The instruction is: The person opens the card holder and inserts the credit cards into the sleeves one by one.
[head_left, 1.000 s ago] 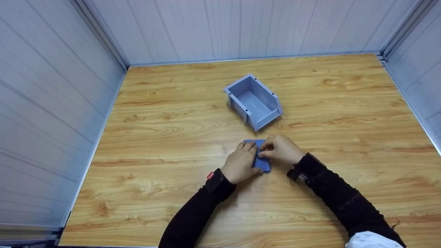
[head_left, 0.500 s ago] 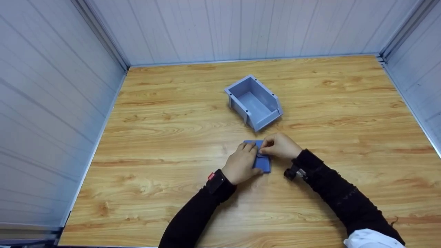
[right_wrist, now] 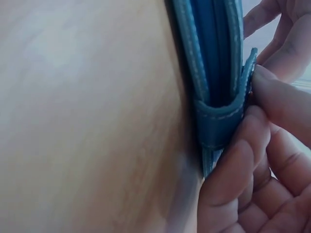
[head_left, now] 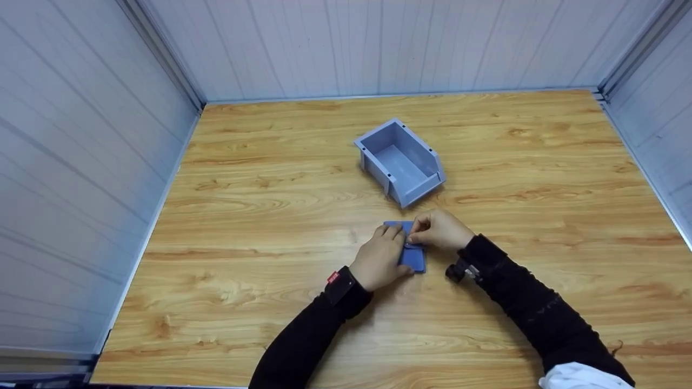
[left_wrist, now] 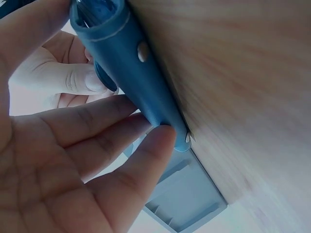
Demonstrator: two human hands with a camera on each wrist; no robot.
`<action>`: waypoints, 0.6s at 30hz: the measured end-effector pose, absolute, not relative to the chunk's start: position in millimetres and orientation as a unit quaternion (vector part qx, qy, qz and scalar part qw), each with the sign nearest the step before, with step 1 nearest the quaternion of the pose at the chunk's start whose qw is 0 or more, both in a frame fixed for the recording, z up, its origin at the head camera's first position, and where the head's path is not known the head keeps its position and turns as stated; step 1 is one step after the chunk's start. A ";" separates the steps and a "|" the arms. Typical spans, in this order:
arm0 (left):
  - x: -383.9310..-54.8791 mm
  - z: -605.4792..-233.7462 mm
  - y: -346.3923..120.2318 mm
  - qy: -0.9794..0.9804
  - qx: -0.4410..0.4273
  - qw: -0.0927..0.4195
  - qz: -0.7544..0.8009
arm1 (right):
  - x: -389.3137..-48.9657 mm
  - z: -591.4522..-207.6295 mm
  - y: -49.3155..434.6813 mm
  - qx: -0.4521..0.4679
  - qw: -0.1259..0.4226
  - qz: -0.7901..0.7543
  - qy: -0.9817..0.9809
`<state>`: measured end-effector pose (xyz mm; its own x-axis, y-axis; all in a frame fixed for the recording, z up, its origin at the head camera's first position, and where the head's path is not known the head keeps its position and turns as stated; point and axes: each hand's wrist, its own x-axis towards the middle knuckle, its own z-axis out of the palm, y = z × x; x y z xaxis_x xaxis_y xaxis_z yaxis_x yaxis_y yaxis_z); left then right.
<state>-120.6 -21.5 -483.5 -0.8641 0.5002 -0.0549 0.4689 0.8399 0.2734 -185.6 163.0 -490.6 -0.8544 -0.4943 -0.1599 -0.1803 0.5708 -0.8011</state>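
A small blue stitched wallet (head_left: 414, 261) lies on the table below the bin. My left hand (head_left: 380, 256) rests on its left part, fingers extended toward the far end and thumb at the near edge. In the left wrist view, those fingertips touch the side of the wallet (left_wrist: 127, 65), where a round metal stud (left_wrist: 142, 51) shows. My right hand (head_left: 444, 231) pinches the strap's end between thumb and fingers. The right wrist view shows the strap (right_wrist: 218, 127) wrapping round the wallet's open-edged side, its tip standing off the top cover.
A grey plastic bin (head_left: 401, 162) stands just beyond the hands, its low front toward the near right. Pale panel walls (head_left: 346, 48) border the wooden table (head_left: 259, 227) at the back and both sides.
My right hand has shifted slightly and its wrist has turned; the strap now shows lying across the wallet. The left hand keeps its place on the wallet.
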 end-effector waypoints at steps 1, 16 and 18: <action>-120.4 -483.7 -21.3 0.957 0.253 0.063 0.126 | -185.3 -490.6 162.8 -0.195 0.186 -0.419 0.867; -121.4 -483.9 -20.9 0.958 0.246 0.064 0.131 | -185.4 -488.6 161.7 -0.198 0.194 -0.416 0.866; -121.1 -483.4 -20.7 0.959 0.242 0.064 0.135 | -185.9 -488.4 161.8 -0.196 0.200 -0.420 0.864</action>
<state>-121.1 -20.7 -483.4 -0.8746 0.4814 -0.0576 0.4469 0.8465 0.2894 -185.9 161.8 -488.4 -0.8436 -0.5055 -0.1811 -0.1701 0.5714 -0.8028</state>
